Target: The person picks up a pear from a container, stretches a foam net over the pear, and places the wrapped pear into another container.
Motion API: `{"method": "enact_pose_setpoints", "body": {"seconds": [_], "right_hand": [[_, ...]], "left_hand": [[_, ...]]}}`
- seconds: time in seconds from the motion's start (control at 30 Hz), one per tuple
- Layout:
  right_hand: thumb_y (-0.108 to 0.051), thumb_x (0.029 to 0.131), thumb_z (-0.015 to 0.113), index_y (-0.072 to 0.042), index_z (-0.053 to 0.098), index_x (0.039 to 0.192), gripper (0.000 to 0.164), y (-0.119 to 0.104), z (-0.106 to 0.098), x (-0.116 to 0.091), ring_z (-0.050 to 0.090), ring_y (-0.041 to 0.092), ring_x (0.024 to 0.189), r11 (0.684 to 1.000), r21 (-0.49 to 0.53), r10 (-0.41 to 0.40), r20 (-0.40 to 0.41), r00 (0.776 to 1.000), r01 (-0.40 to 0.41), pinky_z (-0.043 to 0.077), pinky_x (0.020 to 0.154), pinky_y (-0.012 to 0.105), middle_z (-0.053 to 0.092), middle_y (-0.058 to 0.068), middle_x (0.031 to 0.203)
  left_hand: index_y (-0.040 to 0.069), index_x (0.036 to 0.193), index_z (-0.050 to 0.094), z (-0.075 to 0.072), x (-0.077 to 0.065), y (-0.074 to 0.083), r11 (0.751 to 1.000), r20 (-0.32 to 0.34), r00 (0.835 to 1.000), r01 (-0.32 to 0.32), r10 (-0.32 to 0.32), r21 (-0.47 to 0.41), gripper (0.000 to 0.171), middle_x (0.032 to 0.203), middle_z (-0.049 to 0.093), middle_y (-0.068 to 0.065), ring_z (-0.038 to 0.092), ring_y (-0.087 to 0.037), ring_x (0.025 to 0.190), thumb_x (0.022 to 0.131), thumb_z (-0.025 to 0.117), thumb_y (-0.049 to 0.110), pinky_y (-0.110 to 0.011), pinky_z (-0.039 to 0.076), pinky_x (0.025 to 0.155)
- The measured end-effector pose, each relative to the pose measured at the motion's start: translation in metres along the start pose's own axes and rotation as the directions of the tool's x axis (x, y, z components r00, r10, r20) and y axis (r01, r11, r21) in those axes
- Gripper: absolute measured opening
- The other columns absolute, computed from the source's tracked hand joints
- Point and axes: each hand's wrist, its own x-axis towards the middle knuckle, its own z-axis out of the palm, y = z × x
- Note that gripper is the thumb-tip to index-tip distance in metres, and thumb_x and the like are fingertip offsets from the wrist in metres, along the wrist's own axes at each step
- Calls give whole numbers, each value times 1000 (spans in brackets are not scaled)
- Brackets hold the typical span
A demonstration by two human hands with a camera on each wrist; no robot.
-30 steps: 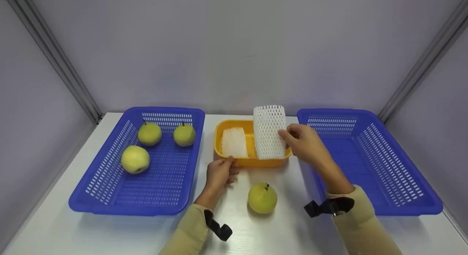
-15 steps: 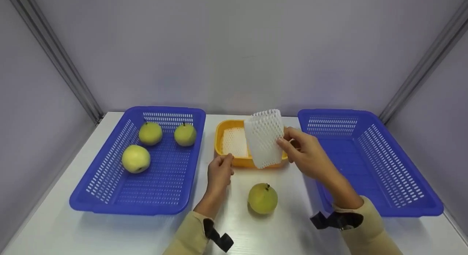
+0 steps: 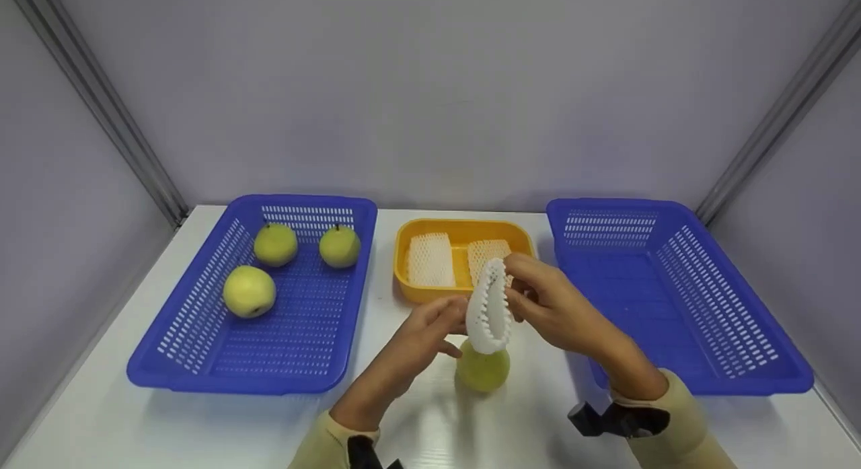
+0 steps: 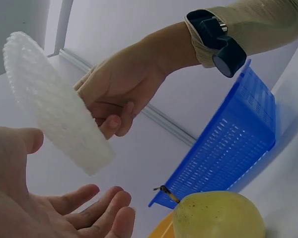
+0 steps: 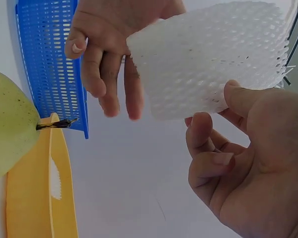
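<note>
A white foam net sleeve [image 3: 480,314] hangs over a yellow-green pear [image 3: 483,375], its mouth gaping toward me in the head view. My right hand [image 3: 558,311] pinches the sleeve's edge between thumb and fingers, as the right wrist view shows on the netting [image 5: 208,59]. Close on the sleeve's left side is my left hand [image 3: 424,334], its fingers spread and relaxed. In the left wrist view that hand's fingers [image 4: 92,220] lie apart from the net. The pear stands stem up on the white table, its top partly hidden by the sleeve.
Behind the hands sits a yellow container [image 3: 420,294] with more foam sleeves [image 3: 431,260]. A blue basket [image 3: 252,381] on the left holds three pears [image 3: 249,293]. Another blue basket [image 3: 757,388] stands on the right, partly behind the right forearm. Walls enclose the back and sides.
My right hand has brought the sleeve down from over the container toward the pear and turned its mouth toward me. My left hand has left the container's rim and moved to the sleeve.
</note>
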Motion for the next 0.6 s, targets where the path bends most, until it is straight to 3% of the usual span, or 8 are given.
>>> {"method": "enact_pose_setpoints", "body": {"seconds": [0.1, 0.27, 0.6], "right_hand": [[6, 100, 56, -10, 63, 107, 18, 0, 3, 1, 54, 10, 65, 1000, -11, -23, -6, 1000, 23, 49, 54, 24, 54, 2, 91], [2, 101, 58, -11, 65, 111, 17, 1, 4, 0, 55, 11, 66, 999, -34, -27, -9, 1000, 27, 51, 55, 24, 57, 2, 97], [2, 99, 61, -14, 68, 112, 21, 3, 5, -3, 51, 15, 78, 998, -55, -23, -25, 999, 21, 47, 61, 24, 63, -1, 106]], "left_hand": [[-4, 140, 54, 0, -2, 1, 999, 35, 999, -15, 17, -40, 51, 128, 66, -15, 65, -28, 114, 108, 50, 36, -34, 57, 82], [-3, 141, 54, 1, -2, 2, 998, 24, 1000, -9, 10, -56, 49, 126, 66, -14, 67, -27, 109, 107, 55, 31, -36, 59, 81], [-7, 132, 57, 1, 1, -1, 991, -70, 998, -14, 5, -135, 42, 114, 62, -16, 66, -23, 98, 102, 64, 22, -38, 62, 77]]}}
